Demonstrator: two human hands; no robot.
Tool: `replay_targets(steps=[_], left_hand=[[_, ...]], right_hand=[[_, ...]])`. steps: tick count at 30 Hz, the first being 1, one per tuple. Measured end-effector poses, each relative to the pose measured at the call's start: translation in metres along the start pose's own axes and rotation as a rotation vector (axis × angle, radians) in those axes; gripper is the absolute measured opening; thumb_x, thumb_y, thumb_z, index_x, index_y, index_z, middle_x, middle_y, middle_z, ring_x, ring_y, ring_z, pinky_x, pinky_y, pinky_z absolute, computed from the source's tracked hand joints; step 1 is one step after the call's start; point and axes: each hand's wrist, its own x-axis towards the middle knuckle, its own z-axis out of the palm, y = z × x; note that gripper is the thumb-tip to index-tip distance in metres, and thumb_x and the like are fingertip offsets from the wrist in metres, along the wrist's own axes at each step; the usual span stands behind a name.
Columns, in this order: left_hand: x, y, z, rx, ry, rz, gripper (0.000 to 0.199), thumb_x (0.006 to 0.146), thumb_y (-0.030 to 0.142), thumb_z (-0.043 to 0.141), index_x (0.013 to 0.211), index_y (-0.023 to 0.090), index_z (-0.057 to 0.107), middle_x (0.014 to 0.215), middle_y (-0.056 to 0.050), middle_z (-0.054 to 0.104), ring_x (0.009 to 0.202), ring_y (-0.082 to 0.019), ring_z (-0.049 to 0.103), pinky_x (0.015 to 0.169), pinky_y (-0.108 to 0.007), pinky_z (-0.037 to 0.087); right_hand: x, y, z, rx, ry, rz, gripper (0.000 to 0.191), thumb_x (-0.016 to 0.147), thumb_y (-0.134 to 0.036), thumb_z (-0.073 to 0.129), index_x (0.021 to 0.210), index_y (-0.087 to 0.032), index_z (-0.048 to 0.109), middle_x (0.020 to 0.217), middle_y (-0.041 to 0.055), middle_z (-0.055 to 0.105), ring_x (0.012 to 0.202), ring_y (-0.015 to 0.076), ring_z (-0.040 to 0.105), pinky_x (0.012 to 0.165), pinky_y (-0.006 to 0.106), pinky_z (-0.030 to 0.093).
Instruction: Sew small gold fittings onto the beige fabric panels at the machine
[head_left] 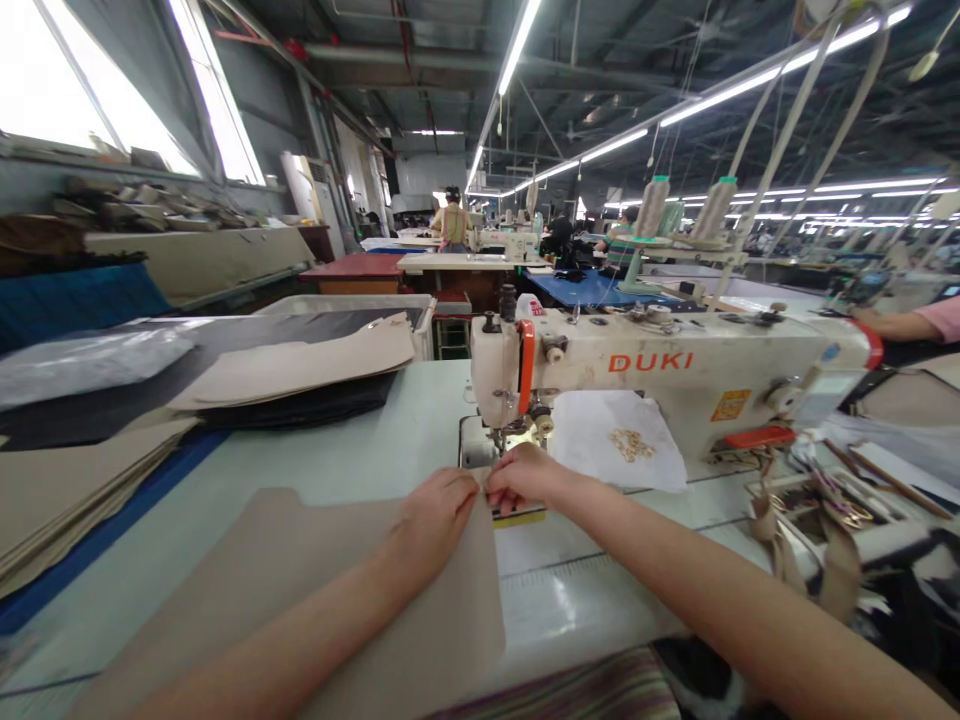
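A large flat beige fabric panel lies across the sewing table, its narrow upper corner reaching the needle area of a white sewing machine. My left hand rests over that corner, with its fingers bent and closed on the panel's edge. Close against it, my right hand has its fingers curled together at the same edge, just in front of the presser foot. The fingertips of both hands nearly meet. My right hand partly hides the needle plate and the fabric's tip.
White cloth with small gold-coloured pieces lies by the machine's arm. Stacked beige panels and dark sheets are at left. A tray with straps and metal parts stands at right. Thread cones rise behind; a co-worker's arm shows at far right.
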Motion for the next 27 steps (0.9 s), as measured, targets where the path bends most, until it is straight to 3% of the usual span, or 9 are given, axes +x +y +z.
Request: replay_targets(steps=[8,14,17,20,24,27], left_hand=[[0.006,0.0,0.005,0.096,-0.013,0.03,0.02,0.081,0.01,0.043,0.071,0.017,0.058,0.074,-0.004,0.063,0.076,-0.018,0.059,0.07,-0.028,0.048],[0.009,0.0,0.004,0.095,-0.022,0.036,0.017,0.078,0.008,0.045,0.069,0.018,0.055,0.073,-0.003,0.062,0.075,-0.017,0.058,0.07,-0.028,0.047],[0.009,0.0,0.004,0.081,-0.006,0.045,0.015,0.077,0.008,0.045,0.07,0.018,0.055,0.073,-0.003,0.062,0.075,-0.017,0.057,0.07,-0.028,0.047],[0.008,-0.001,0.005,0.078,0.002,0.051,0.015,0.078,0.009,0.045,0.07,0.018,0.055,0.074,-0.003,0.061,0.075,-0.017,0.057,0.07,-0.027,0.047],[0.007,0.0,0.006,0.085,0.004,0.042,0.015,0.078,0.009,0.045,0.07,0.018,0.054,0.075,-0.003,0.061,0.077,-0.017,0.056,0.071,-0.027,0.047],[0.006,-0.001,0.007,0.078,-0.01,0.039,0.015,0.079,0.009,0.045,0.071,0.018,0.054,0.075,-0.003,0.061,0.077,-0.017,0.056,0.071,-0.028,0.046]], right_hand=[[0.003,-0.008,-0.001,-0.193,0.008,-0.027,0.016,0.067,-0.017,0.06,0.052,-0.014,0.058,0.037,-0.0048,0.051,0.036,0.0075,0.051,0.035,0.015,0.037],[-0.003,0.008,-0.003,-0.454,0.159,-0.23,0.014,0.074,-0.014,0.053,0.063,-0.014,0.062,0.053,0.0002,0.06,0.053,0.0127,0.059,0.049,0.02,0.042],[-0.017,0.022,-0.007,-0.594,0.264,-0.38,0.01,0.079,-0.015,0.054,0.077,-0.015,0.063,0.078,0.0056,0.066,0.077,0.0178,0.06,0.067,0.026,0.044],[-0.036,0.037,-0.012,-0.801,0.214,-0.629,0.007,0.083,-0.019,0.056,0.084,-0.017,0.062,0.092,0.0064,0.064,0.094,0.0189,0.055,0.082,0.03,0.041],[-0.054,0.047,-0.013,-1.254,0.124,-1.143,0.018,0.093,-0.019,0.042,0.091,-0.016,0.059,0.093,0.0068,0.063,0.091,0.0158,0.054,0.082,0.028,0.043],[-0.055,0.044,-0.011,-1.362,0.096,-1.267,0.019,0.094,-0.016,0.04,0.091,-0.015,0.059,0.096,0.0075,0.063,0.092,0.015,0.053,0.08,0.027,0.044]])
